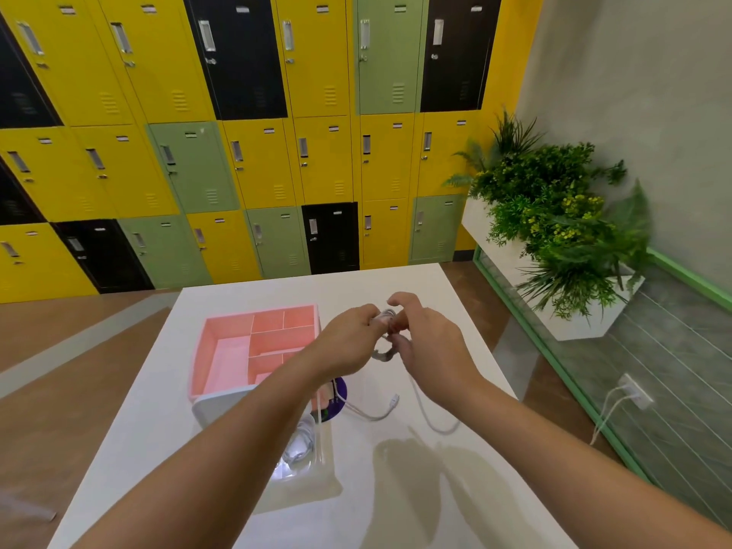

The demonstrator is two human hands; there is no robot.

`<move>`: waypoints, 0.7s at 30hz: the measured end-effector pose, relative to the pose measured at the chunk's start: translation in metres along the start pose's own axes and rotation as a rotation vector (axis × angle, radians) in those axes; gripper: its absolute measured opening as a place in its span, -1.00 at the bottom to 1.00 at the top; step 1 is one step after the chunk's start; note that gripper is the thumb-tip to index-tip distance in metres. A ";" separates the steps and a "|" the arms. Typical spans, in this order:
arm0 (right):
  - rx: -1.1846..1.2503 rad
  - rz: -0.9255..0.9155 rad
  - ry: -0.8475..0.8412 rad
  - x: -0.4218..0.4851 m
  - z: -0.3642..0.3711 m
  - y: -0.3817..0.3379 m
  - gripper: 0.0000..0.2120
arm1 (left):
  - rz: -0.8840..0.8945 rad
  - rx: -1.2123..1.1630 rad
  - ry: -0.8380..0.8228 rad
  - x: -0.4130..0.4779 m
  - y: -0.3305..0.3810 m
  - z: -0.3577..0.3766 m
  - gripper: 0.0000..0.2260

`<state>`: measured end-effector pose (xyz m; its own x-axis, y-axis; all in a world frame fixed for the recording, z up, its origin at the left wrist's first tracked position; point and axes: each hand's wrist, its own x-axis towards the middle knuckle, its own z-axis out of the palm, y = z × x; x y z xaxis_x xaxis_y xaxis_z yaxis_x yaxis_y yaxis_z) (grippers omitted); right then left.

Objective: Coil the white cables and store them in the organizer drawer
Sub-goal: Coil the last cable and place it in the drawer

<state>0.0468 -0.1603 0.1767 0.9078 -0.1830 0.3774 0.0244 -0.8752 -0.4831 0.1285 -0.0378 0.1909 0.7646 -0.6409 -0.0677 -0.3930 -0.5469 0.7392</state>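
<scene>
Left hand [348,342] and right hand [429,352], fingers [401,300] of both tight around 1 white cable [383,355], beside pink organizer drawer [261,313]

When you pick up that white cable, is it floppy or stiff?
Probably floppy: the white cable sags in loose curves from the left hand and right hand onto the table. Likely light: a pinch holds it. Released, its coil may spring open.

The organizer drawer [222,350] sits on the table [158,429], white cable [394,400] trailing to its right (lockers [257,152] behind, planter [574,326] farther right).
</scene>
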 end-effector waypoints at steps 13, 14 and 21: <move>0.480 0.225 -0.272 0.017 -0.022 0.002 -0.67 | 0.245 0.555 0.224 0.006 -0.013 0.004 -0.76; 0.484 0.236 -0.297 0.017 -0.022 0.002 -0.68 | 0.256 0.587 0.231 0.006 -0.014 0.006 -0.77; 0.780 0.402 -0.286 0.023 -0.016 0.004 -0.76 | 0.268 0.690 0.267 0.004 -0.015 0.007 -0.80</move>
<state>0.0610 -0.1754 0.1956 0.9755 -0.1992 -0.0932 -0.1339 -0.2017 -0.9703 0.1341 -0.0362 0.1751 0.6615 -0.6949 0.2822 -0.7428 -0.6589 0.1187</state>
